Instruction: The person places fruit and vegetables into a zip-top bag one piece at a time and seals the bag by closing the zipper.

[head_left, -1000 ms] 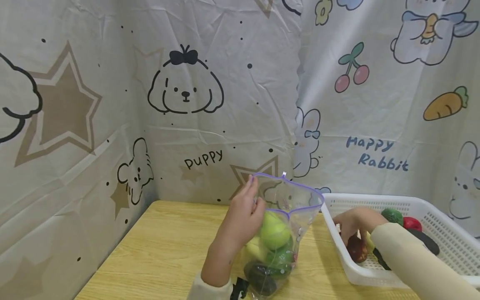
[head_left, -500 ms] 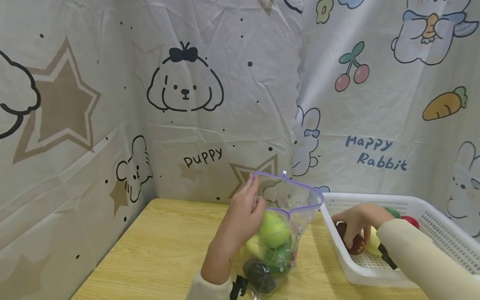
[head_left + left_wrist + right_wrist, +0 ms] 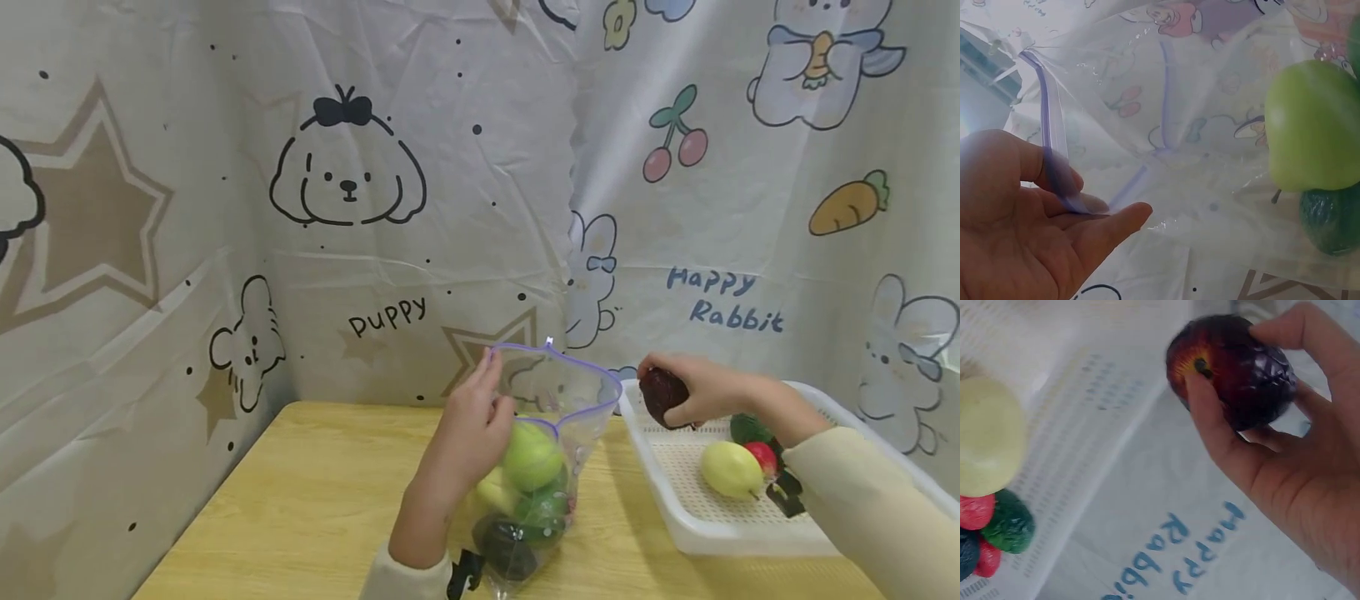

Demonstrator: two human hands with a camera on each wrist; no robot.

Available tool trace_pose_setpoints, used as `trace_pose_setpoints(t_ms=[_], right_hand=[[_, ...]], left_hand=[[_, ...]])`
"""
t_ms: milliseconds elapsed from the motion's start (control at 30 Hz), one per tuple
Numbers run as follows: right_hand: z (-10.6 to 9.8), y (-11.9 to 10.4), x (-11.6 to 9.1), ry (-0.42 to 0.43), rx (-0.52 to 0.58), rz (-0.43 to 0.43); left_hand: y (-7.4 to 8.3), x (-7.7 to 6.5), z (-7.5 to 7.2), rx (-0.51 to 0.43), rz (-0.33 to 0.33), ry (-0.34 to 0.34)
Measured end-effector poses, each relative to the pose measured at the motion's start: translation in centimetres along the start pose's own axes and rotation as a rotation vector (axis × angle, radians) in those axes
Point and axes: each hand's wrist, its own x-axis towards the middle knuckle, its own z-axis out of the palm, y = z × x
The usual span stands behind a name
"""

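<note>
My left hand point(image 3: 468, 425) pinches the purple zip rim of a clear zip bag point(image 3: 585, 421), holding its mouth open. Inside the bag are a green apple point(image 3: 532, 457), a green piece point(image 3: 542, 510), a dark oval one point(image 3: 508, 546) and something yellow point(image 3: 492, 492). The left wrist view shows thumb and fingers point(image 3: 1125, 219) at the zip strip, with the green apple point(image 3: 1313, 125) to the right. Above the basket's left side, my right hand point(image 3: 708, 390) grips a dark red apple point(image 3: 663, 396). Its stem end, streaked with yellow, faces the right wrist camera, and the thumb presses beside the stem.
A white perforated basket point(image 3: 720, 542) stands at the right of the wooden table point(image 3: 315, 500). In it lie a yellow fruit point(image 3: 731, 469), a red piece point(image 3: 761, 458) and a green one point(image 3: 750, 427). A printed curtain point(image 3: 375, 267) hangs behind.
My right hand has picked the dark red apple off the basket floor and raised it to rim height at the left. My left hand keeps its hold on the bag; the view has shifted slightly right.
</note>
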Motion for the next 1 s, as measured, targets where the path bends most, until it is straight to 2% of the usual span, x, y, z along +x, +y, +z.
trace_pose_setpoints(t_ms=[100,167,433,567,667,733,833,1000], right_hand=[[-0.7,-1.0,-0.2,0.144,-0.041,-0.126],[-1.0,-1.8,-0.4,0.211,-0.055,-0.172],[-1.9,-6.3,-1.1,0.337,0.048,-0.277],[-1.4,-9.3,-0.8,0.469,0.069,-0.349],[-0.4,-11.3,-0.2,0.556,0.094,-0.366],[0.3,-12.5,0.2,0.565,0.123,-0.354],[1.3,-13.7,0.6,0.531,0.139,-0.317],[2.5,-14.5,1.1,0.498,0.107,-0.263]], left_hand=[[-0.1,-0.1,0.1,-0.014,-0.015,0.007],[-0.1,-0.1,0.1,-0.014,-0.019,0.013],[0.0,0.0,0.4,-0.019,-0.015,0.006],[0.1,0.0,0.3,-0.021,-0.04,-0.007],[0.0,0.1,0.2,-0.015,-0.044,-0.008],[0.0,0.2,0.1,-0.007,-0.035,-0.001],[0.1,0.3,0.1,0.009,-0.014,0.014],[0.1,0.2,0.2,0.017,-0.006,0.02]])
